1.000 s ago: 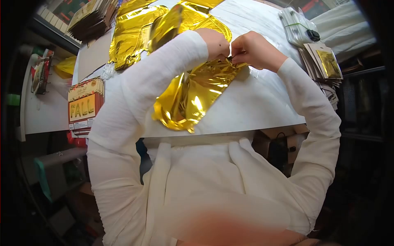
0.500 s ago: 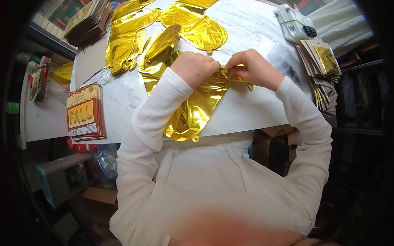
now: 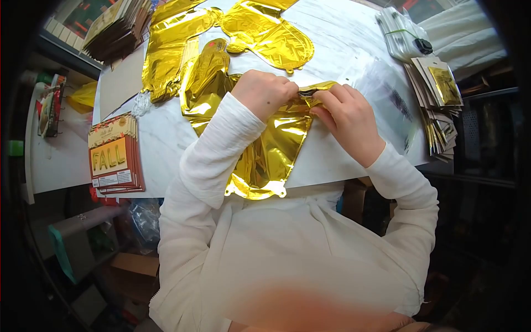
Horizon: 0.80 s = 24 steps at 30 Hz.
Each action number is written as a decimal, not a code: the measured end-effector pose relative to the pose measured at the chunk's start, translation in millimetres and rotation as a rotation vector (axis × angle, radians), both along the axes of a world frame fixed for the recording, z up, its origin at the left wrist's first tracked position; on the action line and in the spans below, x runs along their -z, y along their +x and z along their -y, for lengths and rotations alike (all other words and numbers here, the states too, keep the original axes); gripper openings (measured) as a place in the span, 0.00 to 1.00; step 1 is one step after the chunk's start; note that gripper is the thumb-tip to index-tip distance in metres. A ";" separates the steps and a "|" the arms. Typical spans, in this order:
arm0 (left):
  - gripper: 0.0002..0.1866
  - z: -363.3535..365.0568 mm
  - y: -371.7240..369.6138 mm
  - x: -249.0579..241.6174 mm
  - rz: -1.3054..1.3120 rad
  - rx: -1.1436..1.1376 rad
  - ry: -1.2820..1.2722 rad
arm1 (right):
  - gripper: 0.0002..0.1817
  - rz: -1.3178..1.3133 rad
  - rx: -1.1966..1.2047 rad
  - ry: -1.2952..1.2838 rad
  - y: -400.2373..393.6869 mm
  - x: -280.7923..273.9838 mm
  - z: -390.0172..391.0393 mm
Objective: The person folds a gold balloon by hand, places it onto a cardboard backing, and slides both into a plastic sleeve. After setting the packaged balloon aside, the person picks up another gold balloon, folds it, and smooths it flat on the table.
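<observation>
A flat gold foil balloon (image 3: pixel 274 146) hangs slightly over the front edge of the white marbled table (image 3: pixel 160 160). My left hand (image 3: pixel 263 94) is closed on its upper part, fingertips pinching the gathered foil. Just to the right, my right hand (image 3: pixel 348 113) grips the same foil between thumb and fingers, where a fold stands up between both hands. More gold foil (image 3: pixel 207 83) spreads out left of my left hand. Further gold foil pieces (image 3: pixel 271 39) lie at the back of the table.
A stack of FALL packages (image 3: pixel 116 157) sits at the left edge. Cards (image 3: pixel 434 94) are piled at the right, near a clear plastic bundle (image 3: pixel 401 36) with a green band. Clear plastic bags (image 3: pixel 387 99) lie right of my hands. Brown packages (image 3: pixel 116 30) are stacked at the back left.
My right hand has turned and moved slightly down and right, its fingers now over the foil fold. The balloon's lower end has spread wider and shifted toward me.
</observation>
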<state>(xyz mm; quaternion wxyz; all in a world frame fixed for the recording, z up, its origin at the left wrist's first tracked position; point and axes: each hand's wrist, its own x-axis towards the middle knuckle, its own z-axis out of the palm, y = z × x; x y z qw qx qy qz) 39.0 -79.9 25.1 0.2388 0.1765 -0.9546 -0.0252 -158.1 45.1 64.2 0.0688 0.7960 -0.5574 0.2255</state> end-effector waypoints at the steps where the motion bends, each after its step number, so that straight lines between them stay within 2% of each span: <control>1: 0.03 0.1 -0.1 -0.3 0.000 0.001 -0.003 | 0.08 0.035 0.032 -0.013 0.3 1.5 0.0; 5: 0.04 -1.0 0.4 -0.8 0.009 -0.004 -0.009 | 0.07 0.004 0.043 0.070 0.6 2.6 0.2; 10: 0.04 -2.9 -1.9 -0.4 0.003 0.006 -0.018 | 0.05 0.105 0.025 0.193 0.9 20.6 9.1; 14: 0.03 -3.9 -1.3 -1.4 -0.003 0.015 -0.047 | 0.08 0.193 -0.005 0.136 -2.0 23.6 21.2; 20: 0.03 -4.4 -1.4 -3.9 0.009 0.012 -0.011 | 0.09 0.268 0.113 0.231 -8.5 19.8 20.6; 22: 0.03 -4.8 -1.5 -1.9 -0.008 0.017 -0.002 | 0.07 0.461 0.061 0.253 -10.0 18.6 19.2; 23: 0.03 -4.4 -1.7 -1.2 -0.005 0.009 -0.011 | 0.07 0.461 0.058 0.254 -8.6 17.0 18.6; 24: 0.03 -4.3 -2.0 -0.5 -0.002 0.003 -0.020 | 0.06 0.419 0.050 0.128 -6.8 13.6 17.3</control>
